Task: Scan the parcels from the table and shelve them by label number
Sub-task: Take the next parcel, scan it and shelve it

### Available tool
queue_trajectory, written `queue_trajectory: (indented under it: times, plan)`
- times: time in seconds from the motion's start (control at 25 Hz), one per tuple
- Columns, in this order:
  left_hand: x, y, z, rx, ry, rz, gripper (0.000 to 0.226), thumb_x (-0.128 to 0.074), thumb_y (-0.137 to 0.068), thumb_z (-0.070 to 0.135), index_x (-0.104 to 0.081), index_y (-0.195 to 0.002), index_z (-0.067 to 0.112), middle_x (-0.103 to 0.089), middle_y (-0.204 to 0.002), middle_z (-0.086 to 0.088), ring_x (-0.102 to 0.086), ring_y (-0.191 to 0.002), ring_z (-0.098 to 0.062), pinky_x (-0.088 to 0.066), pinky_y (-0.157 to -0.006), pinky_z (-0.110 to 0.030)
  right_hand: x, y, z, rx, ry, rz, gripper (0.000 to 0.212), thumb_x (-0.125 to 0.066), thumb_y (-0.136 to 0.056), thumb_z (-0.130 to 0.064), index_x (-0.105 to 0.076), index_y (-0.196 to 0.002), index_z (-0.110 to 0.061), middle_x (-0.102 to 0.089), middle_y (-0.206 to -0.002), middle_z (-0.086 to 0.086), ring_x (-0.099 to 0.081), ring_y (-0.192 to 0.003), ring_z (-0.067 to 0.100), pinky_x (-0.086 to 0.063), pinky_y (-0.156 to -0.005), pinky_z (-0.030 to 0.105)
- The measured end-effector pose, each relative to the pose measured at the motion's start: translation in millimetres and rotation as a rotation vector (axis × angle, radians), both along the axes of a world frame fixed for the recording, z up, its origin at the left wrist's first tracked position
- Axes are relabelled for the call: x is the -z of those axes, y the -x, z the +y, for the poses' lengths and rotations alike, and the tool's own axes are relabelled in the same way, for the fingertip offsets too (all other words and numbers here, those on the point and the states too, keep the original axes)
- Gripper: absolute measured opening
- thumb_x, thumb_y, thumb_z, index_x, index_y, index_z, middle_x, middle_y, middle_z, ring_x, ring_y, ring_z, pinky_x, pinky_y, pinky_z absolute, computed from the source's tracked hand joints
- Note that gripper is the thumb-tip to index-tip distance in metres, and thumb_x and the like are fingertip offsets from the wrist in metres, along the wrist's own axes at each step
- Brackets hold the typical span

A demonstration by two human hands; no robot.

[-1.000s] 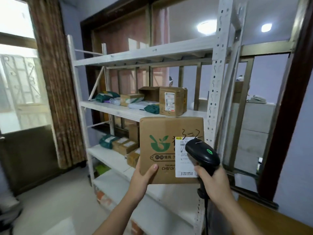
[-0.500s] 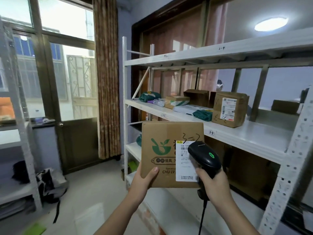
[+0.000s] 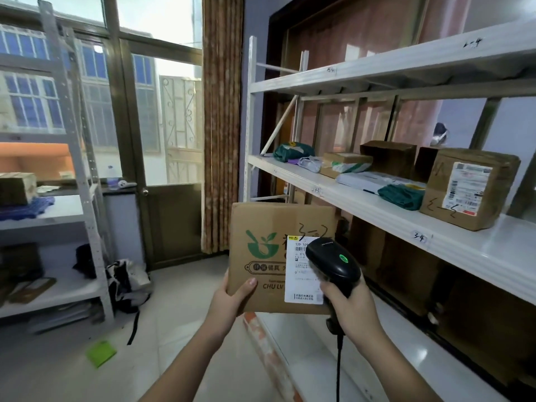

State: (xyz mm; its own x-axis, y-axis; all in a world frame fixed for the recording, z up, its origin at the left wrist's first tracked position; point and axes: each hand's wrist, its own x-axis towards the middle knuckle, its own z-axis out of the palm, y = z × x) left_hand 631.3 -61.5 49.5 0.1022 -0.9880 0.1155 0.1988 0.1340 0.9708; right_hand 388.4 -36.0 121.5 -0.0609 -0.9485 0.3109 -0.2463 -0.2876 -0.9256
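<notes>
Left hand (image 3: 232, 300) grips the lower left corner of the cardboard parcel (image 3: 266, 227), thumb across its front, holding it upright in the air; right hand (image 3: 351, 303) curls round the handle of the black scanner (image 3: 333, 261), whose head overlaps the parcel's white label (image 3: 300, 281); white shelf (image 3: 406, 224) with other parcels just to the right.

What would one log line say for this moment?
left hand: holds parcel | right hand: grips scanner at label | shelving: pending
</notes>
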Motion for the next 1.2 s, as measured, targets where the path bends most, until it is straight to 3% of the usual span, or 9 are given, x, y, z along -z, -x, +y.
queue_trajectory:
  times: [0.2,0.4,0.48,0.6,0.76,0.88,0.96,1.08,1.2]
  plan:
    - [-3,-25,-30,-0.045,-0.024,0.084,0.065,-0.079,-0.081,0.032,-0.057,-0.141,0.019,-0.078,-0.119,-0.004,-0.076,-0.108,-0.023,-0.063,-0.083,-0.032,-2,-17,-39,-0.06,-0.032,0.03,0.04,-0.068,-0.09,-0.008,-0.058,-0.127,-0.022,-0.07,-0.117,-0.003,-0.067,-0.11,0.008,-0.054,-0.076,0.016]
    - [-3,-64,-67,-0.037,-0.013,0.108,0.064,-0.081,-0.082,0.034,-0.057,-0.139,0.02,-0.077,-0.121,-0.006,-0.074,-0.112,-0.026,-0.062,-0.089,-0.038,-9,-56,-62,-0.074,-0.04,0.06,0.047,-0.067,-0.091,-0.005,-0.048,-0.131,-0.023,-0.065,-0.115,-0.008,-0.062,-0.092,-0.019,-0.05,-0.067,0.004]
    - [2,-86,-80,-0.053,-0.016,0.12,0.077,-0.09,-0.074,0.047,-0.058,-0.138,0.02,-0.078,-0.119,-0.006,-0.075,-0.11,-0.026,-0.061,-0.091,-0.04,-6,-80,-72,-0.083,-0.062,0.053,0.05,-0.067,-0.092,-0.003,-0.046,-0.133,-0.02,-0.064,-0.118,-0.005,-0.061,-0.09,-0.022,-0.049,-0.067,0.002]
    - [7,-114,-102,-0.083,-0.031,0.112,0.11,-0.097,-0.042,0.068,-0.061,-0.135,0.022,-0.078,-0.118,-0.005,-0.074,-0.111,-0.027,-0.059,-0.095,-0.045,-2,-112,-88,-0.098,-0.11,0.017,0.048,-0.064,-0.092,0.002,-0.045,-0.133,-0.016,-0.066,-0.111,-0.005,-0.064,-0.084,-0.019,-0.05,-0.062,0.004]
    - [-5,-146,-143,-0.066,-0.01,0.105,0.118,-0.099,-0.033,0.068,-0.062,-0.135,0.021,-0.079,-0.118,-0.006,-0.075,-0.11,-0.027,-0.058,-0.095,-0.045,-14,-145,-117,-0.044,-0.093,0.005,0.049,-0.064,-0.092,0.001,-0.043,-0.131,-0.02,-0.065,-0.107,-0.006,-0.066,-0.08,-0.016,-0.048,-0.057,0.004]
    - [-19,-154,-172,-0.038,-0.002,0.113,0.119,-0.098,-0.033,0.069,-0.06,-0.136,0.024,-0.078,-0.119,-0.004,-0.074,-0.112,-0.027,-0.059,-0.096,-0.045,-29,-156,-140,-0.013,-0.066,0.007,0.049,-0.063,-0.093,-0.002,-0.041,-0.122,-0.034,-0.062,-0.111,-0.005,-0.065,-0.09,-0.005,-0.048,-0.058,0.004]
    - [-29,-155,-192,-0.029,0.011,0.127,0.115,-0.097,-0.036,0.069,-0.06,-0.136,0.026,-0.078,-0.119,-0.003,-0.073,-0.113,-0.026,-0.059,-0.099,-0.048,-41,-160,-157,-0.006,-0.022,0.026,0.047,-0.063,-0.093,-0.002,-0.043,-0.117,-0.038,-0.061,-0.108,-0.006,-0.064,-0.088,-0.012,-0.047,-0.059,0.002]
    - [-48,-154,-228,-0.012,0.056,0.124,0.096,-0.094,-0.056,0.063,-0.059,-0.138,0.026,-0.078,-0.119,-0.001,-0.074,-0.112,-0.023,-0.06,-0.097,-0.046,-60,-161,-192,0.003,0.012,0.022,0.05,-0.064,-0.094,-0.006,-0.041,-0.126,-0.037,-0.059,-0.106,-0.017,-0.057,-0.081,-0.027,-0.048,-0.059,0.003]
    - [-65,-153,-267,-0.026,0.09,0.137,0.076,-0.09,-0.072,0.055,-0.06,-0.137,0.027,-0.078,-0.118,0.0,-0.072,-0.115,-0.024,-0.06,-0.096,-0.047,-76,-163,-233,0.016,0.077,0.0,0.05,-0.067,-0.092,-0.009,-0.044,-0.127,-0.036,-0.059,-0.112,-0.018,-0.06,-0.095,-0.016,-0.047,-0.066,0.008]
